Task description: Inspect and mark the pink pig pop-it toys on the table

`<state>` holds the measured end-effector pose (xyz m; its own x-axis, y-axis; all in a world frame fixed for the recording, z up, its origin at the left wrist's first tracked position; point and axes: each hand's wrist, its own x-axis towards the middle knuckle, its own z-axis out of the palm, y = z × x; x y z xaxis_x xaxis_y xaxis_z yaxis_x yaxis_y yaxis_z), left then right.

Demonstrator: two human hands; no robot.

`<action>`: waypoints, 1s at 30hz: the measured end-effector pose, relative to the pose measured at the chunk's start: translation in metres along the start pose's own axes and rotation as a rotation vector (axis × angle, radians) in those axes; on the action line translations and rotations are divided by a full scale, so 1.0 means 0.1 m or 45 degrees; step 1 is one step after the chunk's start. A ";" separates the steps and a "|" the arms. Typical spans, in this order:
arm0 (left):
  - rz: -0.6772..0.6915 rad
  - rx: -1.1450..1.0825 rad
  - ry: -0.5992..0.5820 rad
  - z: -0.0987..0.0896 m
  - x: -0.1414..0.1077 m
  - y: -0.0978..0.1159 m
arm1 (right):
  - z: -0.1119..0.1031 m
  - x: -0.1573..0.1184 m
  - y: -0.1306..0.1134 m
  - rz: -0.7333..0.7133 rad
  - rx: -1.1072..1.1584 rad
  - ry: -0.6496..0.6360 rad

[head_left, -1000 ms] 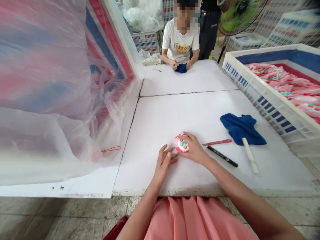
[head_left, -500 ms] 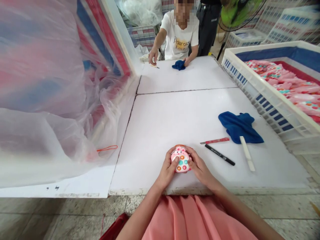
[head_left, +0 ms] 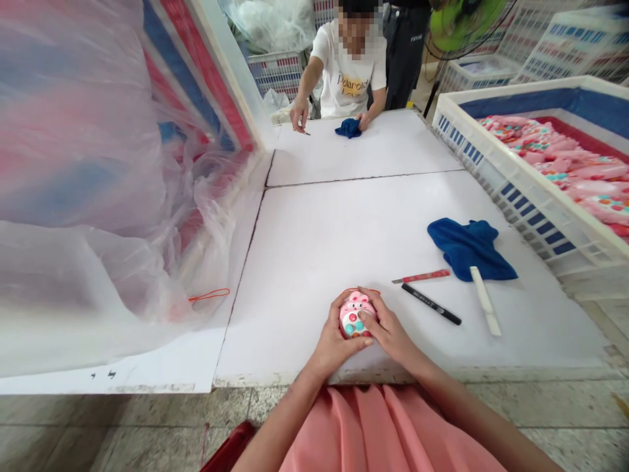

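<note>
Both hands hold a small pink rabbit-shaped toy [head_left: 350, 314] with round coloured buttons, close to the table's front edge. My left hand [head_left: 333, 341] is closed around its left side, the thumb along the bottom. On the other side my right hand [head_left: 388, 328] grips it, with the thumb over the buttons. A thin orange-red cord loop [head_left: 376, 290] shows behind the toy. Right of my hands lie a red craft knife [head_left: 421, 276], a black marker pen [head_left: 431, 303] and a white flat strip [head_left: 485, 303], its upper end touching a blue cloth [head_left: 469, 246].
A white crate [head_left: 531, 203] of pink toy pieces stands along the right side. Plastic sheeting [head_left: 98, 282] covers the left, with an orange cord loop [head_left: 211, 295] by it. Across the table [head_left: 314, 229], a co-worker [head_left: 348, 78] holds a small pointed tool and a blue cloth [head_left: 348, 128].
My left thumb has moved from the toy's front down to its bottom edge. My right thumb has shifted onto the buttons. The co-worker's hand with the tool has shifted slightly.
</note>
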<state>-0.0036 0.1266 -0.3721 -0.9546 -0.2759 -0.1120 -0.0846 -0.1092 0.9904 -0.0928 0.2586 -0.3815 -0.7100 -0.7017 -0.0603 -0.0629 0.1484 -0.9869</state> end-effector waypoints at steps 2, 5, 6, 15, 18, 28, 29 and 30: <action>-0.012 0.121 0.082 0.04 0.00 0.01 | 0.01 -0.02 0.04 -0.011 0.016 0.002; -0.031 0.122 0.088 0.06 -0.02 0.02 | 0.00 -0.04 0.09 -0.033 0.044 -0.008; -0.037 0.086 0.062 0.05 -0.02 0.02 | -0.01 -0.04 0.10 -0.046 0.054 -0.010; -0.083 0.101 -0.021 0.00 -0.09 0.02 | -0.02 -0.07 0.08 -0.051 -0.017 -0.086; -0.071 0.331 -0.094 -0.18 -0.06 0.11 | 0.00 -0.08 0.11 -0.019 -0.052 -0.047; -0.400 1.882 0.643 -2.20 0.03 0.86 | -0.01 -0.07 0.08 0.046 -0.096 -0.037; -0.458 1.912 0.680 -2.33 -0.01 0.90 | -0.01 -0.07 0.08 0.045 -0.091 -0.034; -0.507 1.929 0.712 -2.44 -0.04 0.92 | -0.01 -0.07 0.08 0.039 -0.082 -0.029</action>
<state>0.0617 -0.1151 -0.3000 -0.6216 -0.7822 -0.0426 -0.7833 0.6207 0.0328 -0.0890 0.2654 -0.3890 -0.6964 -0.7115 -0.0942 -0.0868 0.2137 -0.9730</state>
